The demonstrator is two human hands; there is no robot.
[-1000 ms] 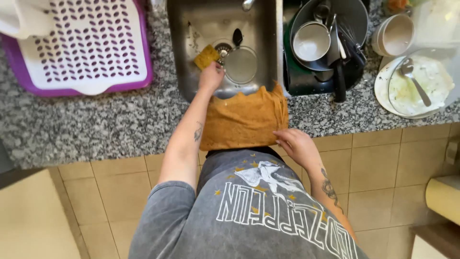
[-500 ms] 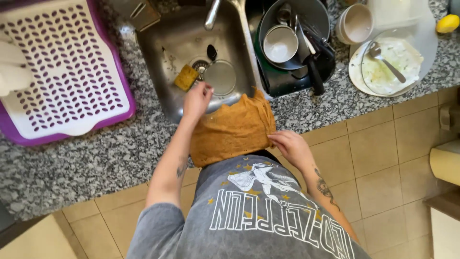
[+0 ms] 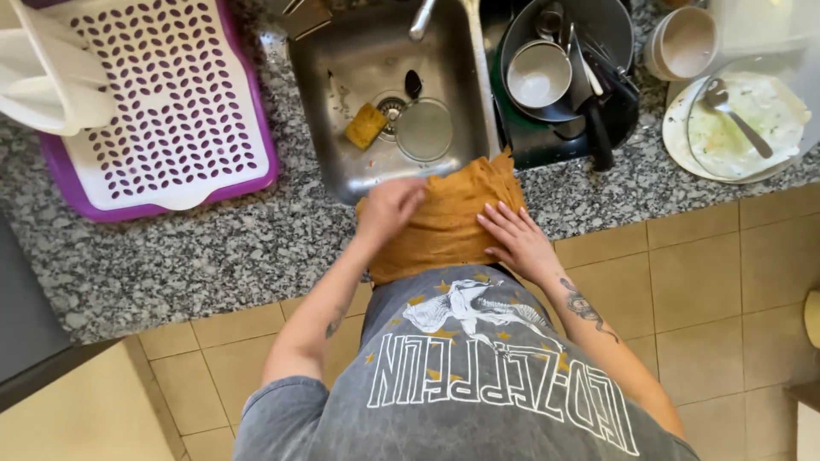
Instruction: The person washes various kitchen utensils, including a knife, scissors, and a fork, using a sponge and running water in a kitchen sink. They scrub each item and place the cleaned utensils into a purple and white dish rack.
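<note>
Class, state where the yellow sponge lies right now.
The yellow sponge lies in the steel sink, just left of the drain and the round lid.

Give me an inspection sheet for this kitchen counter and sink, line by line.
Surface: speckled granite counter around a steel sink.
Job's things: mustard cloth draped over the counter's front edge.
Clutter: yellow sponge and round lid in the sink; dish pile beside it; dirty plate with spoon; white drying rack on purple tray.
Hands: left hand and right hand both lie flat on the cloth.
Cables: nothing seen.
Surroundings: tan tiled cabinet front below.
</note>
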